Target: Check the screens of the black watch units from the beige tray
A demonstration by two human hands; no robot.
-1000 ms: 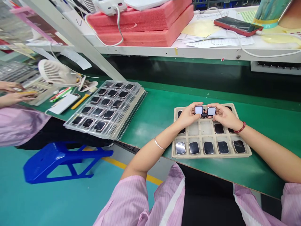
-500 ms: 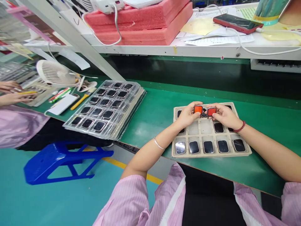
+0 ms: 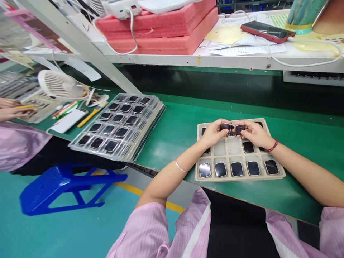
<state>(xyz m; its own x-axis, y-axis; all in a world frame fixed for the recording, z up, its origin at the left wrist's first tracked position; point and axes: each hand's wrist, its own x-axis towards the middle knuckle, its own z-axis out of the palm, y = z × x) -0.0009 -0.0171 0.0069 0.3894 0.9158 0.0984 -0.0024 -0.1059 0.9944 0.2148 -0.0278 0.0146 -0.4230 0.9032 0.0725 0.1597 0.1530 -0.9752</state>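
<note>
Nearest, the molded tray (image 3: 282, 173) carries a front row of square watch modules (image 3: 237, 169). Farther in, over its back row, the left hand (image 3: 214, 133) pinches the left dark-faced module (image 3: 225, 127); the right hand (image 3: 256, 134), the right dark-faced module (image 3: 240, 129). Both modules seem light, rigid, slick, scratch-prone—best gripped by the rim.

The watch screens (image 3: 237, 169) are glossy, the stool (image 3: 52, 186) smooth plastic.

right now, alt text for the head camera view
The left hand holds one small dark screen, the right hand a second screen, over a beige tray of similar screens on a green bench; a stack of clear trays with more screens lies to the left.
</note>
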